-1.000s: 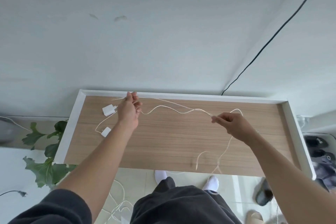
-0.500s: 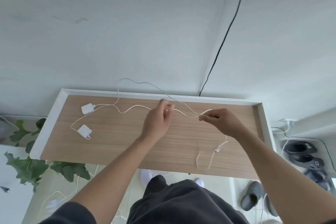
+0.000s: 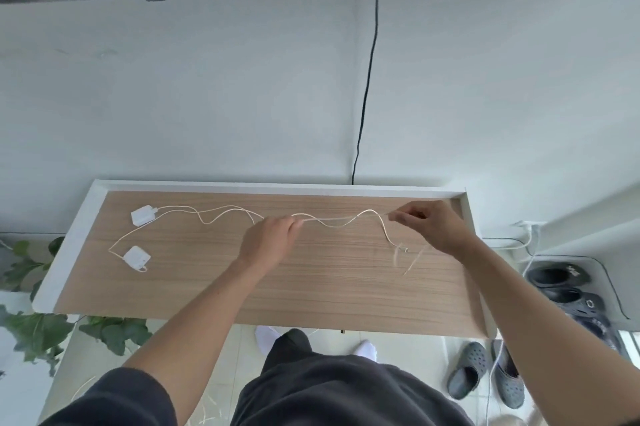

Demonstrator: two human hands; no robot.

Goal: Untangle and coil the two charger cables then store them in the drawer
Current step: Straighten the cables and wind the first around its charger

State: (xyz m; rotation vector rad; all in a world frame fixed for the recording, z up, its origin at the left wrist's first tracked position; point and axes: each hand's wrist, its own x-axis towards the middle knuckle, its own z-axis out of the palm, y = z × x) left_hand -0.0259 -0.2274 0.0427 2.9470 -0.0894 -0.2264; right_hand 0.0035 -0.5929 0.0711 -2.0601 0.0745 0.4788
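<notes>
Charger cables: two, white, thin, laid side by side in shallow waves along the far half of the counter, running left to right.

Left ends: joined to two white plug adapters lying flat at the counter's left end. Far adapter near the white back rim; near adapter closer to the front edge, apart from the first.

Mid-run: pinched by the left hand, palm down, low over the wood, fingers drawn together on the strands.

Right stretch: pinched by the right hand near the counter's right end, thumb and forefinger tips narrowed on the cable, remaining fingers curled. Whether one strand or both held there: cannot tell.

Free ends: dropping from the right-hand pinch toward the front, one finishing in a small connector over the wood, another blurred just beside it.

Surroundings: black cord down the pale wall to the back rim; leafy plant at the left; grey clogs and dark shoes on the floor at the right; white socks below the front edge.
</notes>
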